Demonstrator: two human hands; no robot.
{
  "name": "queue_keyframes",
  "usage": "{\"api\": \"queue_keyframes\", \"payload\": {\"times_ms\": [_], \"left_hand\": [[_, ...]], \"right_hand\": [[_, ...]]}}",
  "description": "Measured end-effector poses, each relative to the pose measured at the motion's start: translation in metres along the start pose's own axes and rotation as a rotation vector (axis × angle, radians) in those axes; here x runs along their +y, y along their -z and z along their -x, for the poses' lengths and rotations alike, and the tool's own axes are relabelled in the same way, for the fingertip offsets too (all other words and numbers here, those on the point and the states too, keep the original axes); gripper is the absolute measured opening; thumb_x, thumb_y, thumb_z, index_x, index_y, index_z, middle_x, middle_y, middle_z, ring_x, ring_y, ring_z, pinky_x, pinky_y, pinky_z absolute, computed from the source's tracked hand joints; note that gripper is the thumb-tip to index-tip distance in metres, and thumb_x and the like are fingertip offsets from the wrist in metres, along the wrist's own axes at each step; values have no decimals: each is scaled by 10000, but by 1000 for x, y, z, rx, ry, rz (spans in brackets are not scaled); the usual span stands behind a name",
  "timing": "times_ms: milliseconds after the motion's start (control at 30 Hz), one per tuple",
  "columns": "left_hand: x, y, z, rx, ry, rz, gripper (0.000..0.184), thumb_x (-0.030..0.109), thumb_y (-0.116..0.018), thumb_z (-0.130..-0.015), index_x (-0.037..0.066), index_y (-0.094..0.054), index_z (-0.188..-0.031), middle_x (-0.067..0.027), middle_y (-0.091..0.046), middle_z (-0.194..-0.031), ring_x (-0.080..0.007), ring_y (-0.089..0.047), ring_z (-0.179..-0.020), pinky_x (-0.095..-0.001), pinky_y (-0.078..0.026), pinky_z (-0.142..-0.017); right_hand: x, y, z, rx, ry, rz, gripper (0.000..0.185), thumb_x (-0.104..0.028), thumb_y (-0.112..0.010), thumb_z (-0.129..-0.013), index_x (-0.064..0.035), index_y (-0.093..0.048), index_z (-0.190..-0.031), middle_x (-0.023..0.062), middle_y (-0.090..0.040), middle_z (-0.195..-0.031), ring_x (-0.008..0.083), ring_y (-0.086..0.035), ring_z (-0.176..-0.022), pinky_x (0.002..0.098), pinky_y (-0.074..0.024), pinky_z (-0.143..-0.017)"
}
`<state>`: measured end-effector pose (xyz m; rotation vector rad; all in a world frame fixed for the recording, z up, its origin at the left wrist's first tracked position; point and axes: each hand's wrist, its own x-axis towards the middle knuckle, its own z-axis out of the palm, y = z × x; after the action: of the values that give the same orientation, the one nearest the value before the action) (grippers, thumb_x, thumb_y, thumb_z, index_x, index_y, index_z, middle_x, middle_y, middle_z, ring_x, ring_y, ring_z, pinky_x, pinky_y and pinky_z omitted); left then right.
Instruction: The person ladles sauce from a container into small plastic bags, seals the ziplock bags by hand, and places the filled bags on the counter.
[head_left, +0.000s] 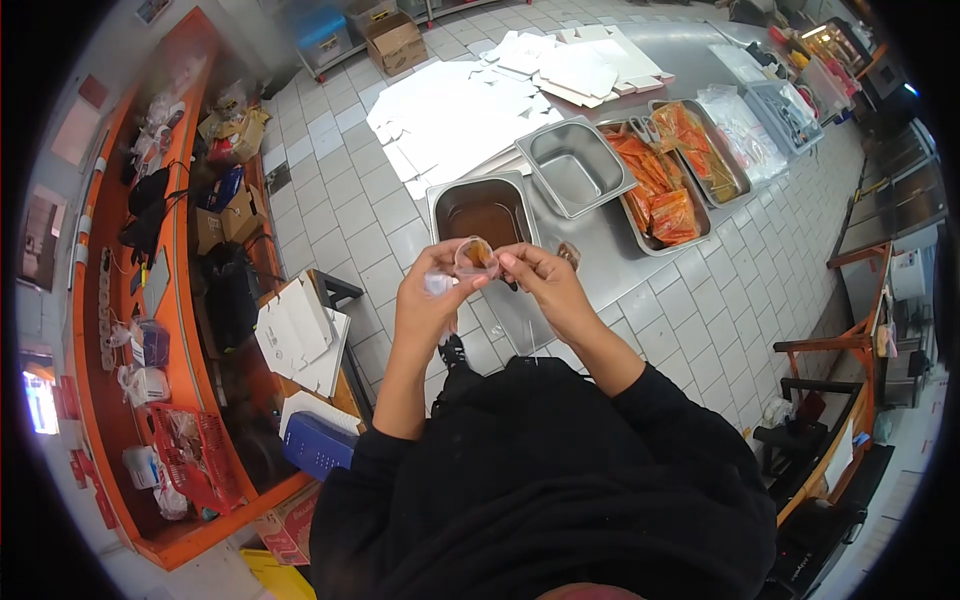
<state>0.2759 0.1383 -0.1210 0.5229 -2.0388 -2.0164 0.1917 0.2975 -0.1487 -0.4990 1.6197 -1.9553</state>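
Observation:
Over the near edge of a steel pan with dark brown liquid, my left hand holds a small clear cup with something orange-brown in it. A whitish translucent piece also sits in that hand, too small to make out. The fingertips of my right hand are pinched together at the cup's right side; what they grip, if anything, is too small to tell. Just beyond my right hand, a small brownish item lies on the steel table.
An empty steel pan, pans with orange bags, and flat white cardboard are on the table. A grey crate stands at the far right. Orange shelving and a blue box are to the left.

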Motion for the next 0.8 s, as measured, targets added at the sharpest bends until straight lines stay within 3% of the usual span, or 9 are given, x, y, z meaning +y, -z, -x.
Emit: {"api": "queue_keyframes", "payload": {"times_ms": [167, 267, 333, 367, 433, 500, 600, 667, 800], "left_hand": [[26, 17, 27, -198, 184, 517, 504, 75, -705, -859, -57, -527, -1312, -90, -630, -968, -28, -558, -594, -145, -395, -373], [20, 19, 34, -185, 158, 453, 471, 60, -689, -871, -47, -539, -1306, -79, -637, -987, -26, -560, -594, -143, -393, -376], [26, 4, 38, -100, 116, 270, 451, -3, -648, -860, -36, -555, -1300, -65, -640, -978, -36, -558, -575, -165, -417, -391], [21, -2, 40, -10, -80, -16, 485, -27, -620, -846, -30, -528, -1322, -61, -641, -978, -43, -564, -596, -169, -409, -369], [23, -11, 45, 77, -278, -302, 522, -52, -593, -831, -24, -501, -1344, -57, -643, -977, -50, -570, -618, -174, -401, -347], [36, -18, 51, 34, -58, -274, 504, -64, -569, -810, 7, -521, -1307, -120, -665, -1089, -131, -668, -793, -259, -541, -670], [5, -17, 54, -64, -272, -272, 438, -34, -584, -826, 47, -527, -1252, -108, -682, -1118, -212, -690, -965, -309, -540, -775], [5, -23, 65, -54, -317, -248, 374, 11, -638, -843, 67, -545, -1201, -91, -702, -1066, -266, -687, -1016, -346, -541, -776], [0, -16, 78, -289, -272, -567, 251, 140, -719, -859, 20, -631, -1061, -105, -706, -1004, -202, -704, -849, -322, -539, -723]], "right_hand": [[-21, 2, 17, -114, -137, -224, 211, -213, -619, -964, -19, -674, -1026, 24, -689, -930, 83, -593, -894, 254, -458, -828], [-42, -7, 33, -145, -105, -263, 143, -146, -690, -896, -23, -667, -967, 12, -688, -880, 89, -583, -822, 264, -450, -756], [-49, -12, 41, 60, 335, 586, 150, -65, -740, -788, -37, -645, -901, 12, -649, -808, 150, -578, -760, 295, -445, -709], [-45, -12, 41, 63, 332, 584, 150, -65, -740, -788, -37, -645, -901, 12, -649, -808, 150, -578, -760, 295, -445, -709], [-32, -10, 37, 187, 756, 946, 198, -31, -738, -712, -47, -614, -866, 34, -592, -754, 218, -565, -754, 319, -454, -692], [-34, -11, 41, 224, 756, 923, 185, -2, -724, -709, -39, -618, -856, 47, -590, -753, 220, -561, -740, 322, -457, -690], [-31, -5, 51, 247, 670, 847, 169, 17, -706, -715, -34, -623, -853, 59, -589, -760, 215, -554, -726, 323, -460, -694], [-29, 5, 61, 236, 586, 798, 161, 8, -700, -725, -37, -625, -860, 57, -590, -768, 208, -552, -726, 322, -458, -700], [-20, 34, 86, 72, 219, 669, 181, -53, -703, -765, -55, -635, -933, 42, -604, -811, 181, -554, -777, 295, -449, -705]]}}
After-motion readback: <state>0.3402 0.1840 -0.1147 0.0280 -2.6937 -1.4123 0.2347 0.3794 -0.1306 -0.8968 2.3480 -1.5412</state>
